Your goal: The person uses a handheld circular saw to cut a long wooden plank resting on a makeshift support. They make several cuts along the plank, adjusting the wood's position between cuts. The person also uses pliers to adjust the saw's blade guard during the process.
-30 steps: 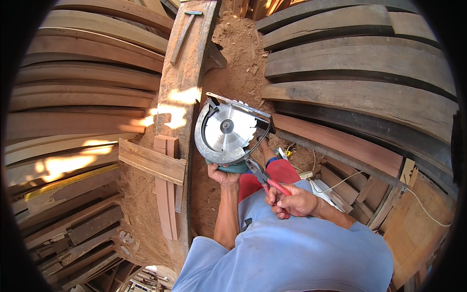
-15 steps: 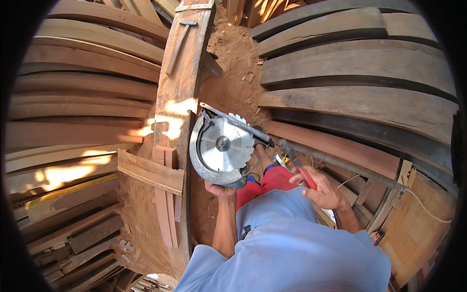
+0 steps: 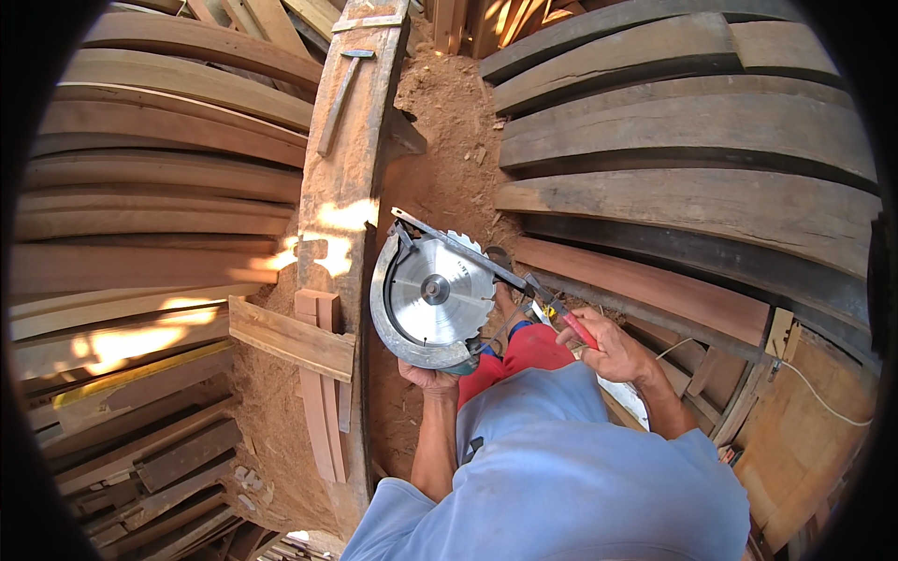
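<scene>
A circular saw (image 3: 432,297) is tipped on its side, its round toothed blade facing up at me. My left hand (image 3: 427,376) grips the saw from below, by its lower guard. My right hand (image 3: 608,348) is to the right of the saw and is closed on a pair of red-handled pliers (image 3: 561,316), whose jaws point at the saw's base plate near its right end. A long wooden workbench plank (image 3: 348,187) runs just left of the saw.
A hammer (image 3: 340,86) lies on the plank further away. Stacks of curved wooden boards (image 3: 168,187) fill the left side, and more boards (image 3: 692,150) the right. Sawdust covers the ground (image 3: 447,112) between them. A white cord (image 3: 823,397) trails at the right.
The saw has swung from lying nearly flat toward the upper left to a more upright tilt. My right hand with the pliers has moved out to the right of the saw.
</scene>
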Demonstrator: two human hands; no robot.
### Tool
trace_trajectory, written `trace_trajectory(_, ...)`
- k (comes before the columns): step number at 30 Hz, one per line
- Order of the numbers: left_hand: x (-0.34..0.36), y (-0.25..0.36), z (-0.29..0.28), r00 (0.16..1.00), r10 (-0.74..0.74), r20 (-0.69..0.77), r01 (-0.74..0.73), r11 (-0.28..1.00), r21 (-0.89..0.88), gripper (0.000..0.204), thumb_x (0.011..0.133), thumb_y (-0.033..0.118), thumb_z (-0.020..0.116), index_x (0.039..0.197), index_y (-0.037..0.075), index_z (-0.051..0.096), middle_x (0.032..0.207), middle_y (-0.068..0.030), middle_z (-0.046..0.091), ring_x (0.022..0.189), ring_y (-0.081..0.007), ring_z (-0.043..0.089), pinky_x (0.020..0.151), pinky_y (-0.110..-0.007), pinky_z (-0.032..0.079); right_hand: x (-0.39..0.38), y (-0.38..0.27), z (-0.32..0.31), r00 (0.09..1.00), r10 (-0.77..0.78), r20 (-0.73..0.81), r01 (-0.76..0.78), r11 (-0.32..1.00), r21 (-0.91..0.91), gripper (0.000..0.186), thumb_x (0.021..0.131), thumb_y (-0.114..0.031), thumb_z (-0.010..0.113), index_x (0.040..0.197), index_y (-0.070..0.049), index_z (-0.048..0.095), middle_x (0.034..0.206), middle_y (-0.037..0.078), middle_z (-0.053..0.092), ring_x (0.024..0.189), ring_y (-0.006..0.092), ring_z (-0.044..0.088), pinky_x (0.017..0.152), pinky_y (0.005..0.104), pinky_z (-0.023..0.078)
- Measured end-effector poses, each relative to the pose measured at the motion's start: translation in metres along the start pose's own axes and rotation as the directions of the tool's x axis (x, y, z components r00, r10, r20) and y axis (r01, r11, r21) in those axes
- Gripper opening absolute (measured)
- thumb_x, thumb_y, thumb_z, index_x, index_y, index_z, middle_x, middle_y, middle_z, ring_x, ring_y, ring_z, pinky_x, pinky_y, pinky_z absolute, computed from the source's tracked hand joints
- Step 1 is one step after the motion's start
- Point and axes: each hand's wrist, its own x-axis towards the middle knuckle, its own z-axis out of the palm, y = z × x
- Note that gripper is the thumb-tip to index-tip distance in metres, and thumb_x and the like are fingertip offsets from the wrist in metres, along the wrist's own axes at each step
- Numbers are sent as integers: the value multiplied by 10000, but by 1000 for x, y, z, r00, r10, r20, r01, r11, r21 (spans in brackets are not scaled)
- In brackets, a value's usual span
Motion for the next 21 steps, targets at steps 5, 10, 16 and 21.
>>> trace_trajectory(5, 2, 0, 4, 1000, 2, 4, -2, 1000, 28, 519, 1000, 334, 547, 1375, -21, 604, 1367, -168, 682, 1236, -314, 673, 1089, -500, 547, 3, 6, -10, 995, 76, -62, -71, 994, 78, 395, 766, 9, 569, 1139, 22, 697, 1317, 234, 565, 1249, 382, 587, 1107, 444, 461)
trace_trajectory(10, 2, 2, 4, 1000, -16, 25, 15, 1000, 17, 524, 1001, 335, 546, 1383, -21, 598, 1376, -175, 675, 1242, -320, 670, 1089, -513, 545, -2, 7, -10, 993, 116, 17, -116, 993, 5, 382, 761, 18, 557, 1113, 21, 707, 1281, 219, 581, 1232, 373, 595, 1089, 429, 468)
trace_trajectory(16, 3, 2, 7, 997, -48, 60, 51, 998, -47, 543, 993, 315, 547, 1404, -39, 575, 1394, -196, 659, 1256, -338, 663, 1092, -529, 543, 0, 14, -11, 1000, 12, -20, -11, 1000, 25, 378, 755, 20, 559, 1104, 17, 705, 1233, 220, 599, 1221, 375, 599, 1080, 424, 470)
trace_trajectory(21, 3, 1, 12, 1000, -25, 11, 25, 999, 21, 553, 993, 329, 554, 1400, -45, 585, 1364, -203, 674, 1228, -334, 682, 1064, -502, 571, 6, 17, -16, 992, 114, -62, -112, 993, 30, 369, 743, 22, 565, 1082, 5, 707, 1200, 211, 610, 1186, 380, 610, 1067, 428, 477)
